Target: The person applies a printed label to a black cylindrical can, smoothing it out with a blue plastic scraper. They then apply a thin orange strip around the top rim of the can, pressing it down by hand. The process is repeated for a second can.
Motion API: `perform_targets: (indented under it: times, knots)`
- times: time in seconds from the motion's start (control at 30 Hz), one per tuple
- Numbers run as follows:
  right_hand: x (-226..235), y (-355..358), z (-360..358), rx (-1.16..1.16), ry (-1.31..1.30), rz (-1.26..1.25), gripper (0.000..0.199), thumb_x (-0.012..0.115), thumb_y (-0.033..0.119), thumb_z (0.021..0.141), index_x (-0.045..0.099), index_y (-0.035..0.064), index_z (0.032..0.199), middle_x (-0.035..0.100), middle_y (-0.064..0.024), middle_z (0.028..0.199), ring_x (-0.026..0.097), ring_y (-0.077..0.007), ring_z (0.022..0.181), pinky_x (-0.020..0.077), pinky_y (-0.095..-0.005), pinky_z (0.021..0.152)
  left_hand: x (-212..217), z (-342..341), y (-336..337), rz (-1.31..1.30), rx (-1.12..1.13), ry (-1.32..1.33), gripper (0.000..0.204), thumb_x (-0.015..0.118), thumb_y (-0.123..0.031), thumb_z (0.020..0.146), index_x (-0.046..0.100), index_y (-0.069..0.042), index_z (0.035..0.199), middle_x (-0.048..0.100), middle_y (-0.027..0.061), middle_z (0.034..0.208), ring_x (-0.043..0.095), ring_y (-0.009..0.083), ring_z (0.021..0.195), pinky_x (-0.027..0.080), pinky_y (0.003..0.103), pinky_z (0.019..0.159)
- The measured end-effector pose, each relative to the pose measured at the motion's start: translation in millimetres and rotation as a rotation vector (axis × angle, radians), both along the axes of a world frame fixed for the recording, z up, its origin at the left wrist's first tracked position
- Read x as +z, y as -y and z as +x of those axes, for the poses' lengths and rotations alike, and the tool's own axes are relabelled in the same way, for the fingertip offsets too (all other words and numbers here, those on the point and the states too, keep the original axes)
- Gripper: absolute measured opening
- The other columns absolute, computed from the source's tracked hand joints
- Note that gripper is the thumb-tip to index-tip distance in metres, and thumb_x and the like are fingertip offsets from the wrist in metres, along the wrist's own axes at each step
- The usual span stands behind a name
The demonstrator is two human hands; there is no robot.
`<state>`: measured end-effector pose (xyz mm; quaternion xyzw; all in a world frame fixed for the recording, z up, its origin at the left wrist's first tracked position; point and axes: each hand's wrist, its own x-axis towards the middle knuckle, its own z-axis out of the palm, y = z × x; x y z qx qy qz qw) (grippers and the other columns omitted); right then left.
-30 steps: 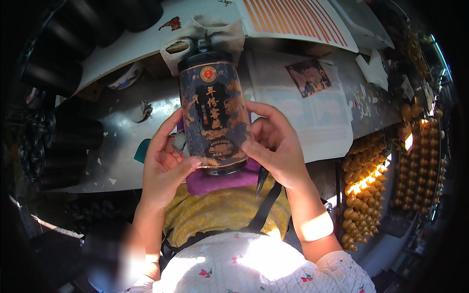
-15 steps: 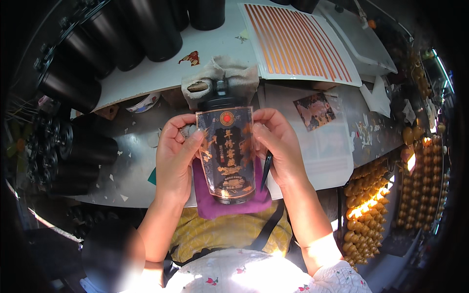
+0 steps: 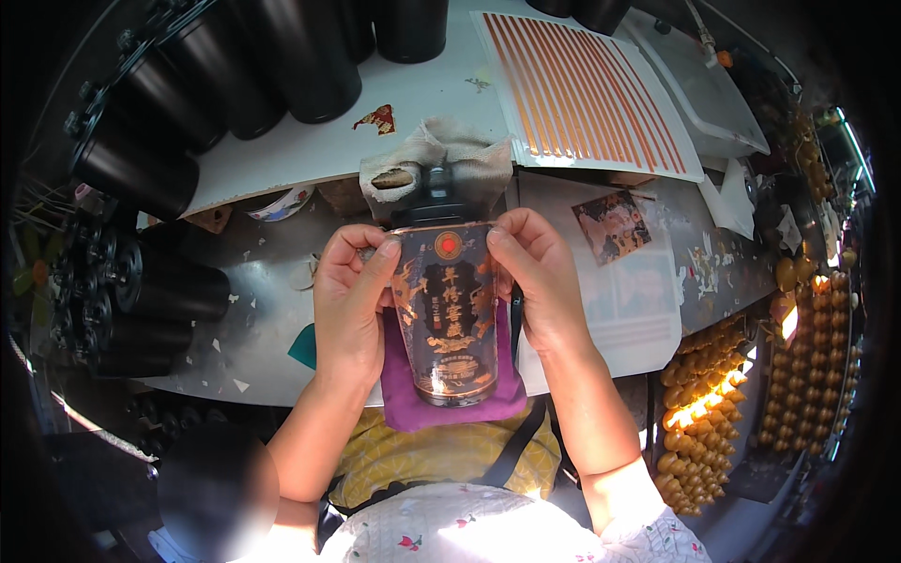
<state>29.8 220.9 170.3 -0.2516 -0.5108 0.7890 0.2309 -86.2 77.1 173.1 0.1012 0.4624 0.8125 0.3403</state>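
A clear decal sheet (image 3: 449, 324) with gold and dark print and a red round emblem lies over the front of a black bottle (image 3: 438, 215). My left hand (image 3: 350, 300) pinches the sheet's upper left corner between thumb and fingers. At the upper right corner, my right hand (image 3: 540, 286) grips it the same way. Part of a slim black tool (image 3: 515, 314) shows beside my right palm; its hold is partly hidden. The bottle lies with its neck away from me, on a purple cloth (image 3: 404, 413) at its near end and a grey-white cloth (image 3: 432, 155) at its far end.
Black bottles (image 3: 310, 70) stand at the back left, more (image 3: 169, 281) lie at the left. A sheet of orange strips (image 3: 582, 94) is at the back right, near a patterned decal (image 3: 612, 227). Gold gourd-shaped pieces (image 3: 694, 441) are stacked at the right.
The decal sheet has straightened and sits more evenly along the bottle. Less of the black tool shows by my right hand. The whole view has shifted slightly.
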Motion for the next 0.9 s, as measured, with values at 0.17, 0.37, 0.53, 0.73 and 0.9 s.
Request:
perform_targets:
  times: [0.17, 0.37, 0.53, 0.73, 0.9]
  knots:
    - [1, 0, 0, -0.004, 0.018, -0.019, 0.015, 0.068, 0.022, 0.095, 0.059, 0.0107, 0.096, 0.062, 0.0038, 0.083, 0.054, -0.0027, 0.074, 0.0405, -0.0196, 0.062, -9, -7, -1, -0.011, -0.018, 0.018, 0.011, 0.066, -0.012, 0.095, 0.056, -0.01, 0.098, 0.064, -0.0032, 0.085, 0.051, 0.0002, 0.065, 0.038, 0.016, 0.054]
    - [1, 1, 0, -0.001, 0.007, -0.024, 0.014, 0.067, 0.022, 0.095, 0.059, 0.0104, 0.095, 0.062, 0.0038, 0.083, 0.054, -0.0029, 0.074, 0.0406, -0.0198, 0.063, -6, -7, -1, 0.001, -0.041, 0.028, 0.011, 0.067, -0.013, 0.094, 0.057, -0.012, 0.097, 0.063, -0.0059, 0.084, 0.043, -0.0011, 0.062, 0.031, 0.017, 0.055]
    - [-2, 1, 0, 0.001, -0.006, -0.033, 0.014, 0.067, 0.022, 0.096, 0.059, 0.01, 0.095, 0.062, 0.0037, 0.083, 0.053, -0.0029, 0.073, 0.0405, -0.02, 0.063, -6, -8, 1, -0.006, -0.054, 0.02, 0.011, 0.068, -0.014, 0.094, 0.057, -0.012, 0.096, 0.061, -0.0068, 0.083, 0.041, -0.0009, 0.062, 0.031, 0.018, 0.055]
    - [-3, 0, 1, 0.008, -0.008, -0.013, 0.014, 0.067, 0.021, 0.096, 0.058, 0.0096, 0.096, 0.061, 0.0038, 0.083, 0.053, -0.003, 0.073, 0.0405, -0.0203, 0.063, -5, -8, -1, -0.025, -0.058, 0.025, 0.011, 0.067, -0.015, 0.094, 0.057, -0.011, 0.096, 0.059, -0.0071, 0.079, 0.04, -0.0007, 0.061, 0.031, 0.018, 0.055]
    - [-1, 0, 0, 0.019, -0.008, -0.015, 0.015, 0.066, 0.021, 0.096, 0.058, 0.0092, 0.095, 0.061, 0.0033, 0.083, 0.053, -0.0032, 0.074, 0.0407, -0.0206, 0.063, -8, -10, -1, -0.013, -0.059, 0.015, 0.01, 0.066, -0.014, 0.095, 0.057, -0.011, 0.096, 0.056, -0.0073, 0.076, 0.04, -0.0005, 0.059, 0.03, 0.018, 0.054]
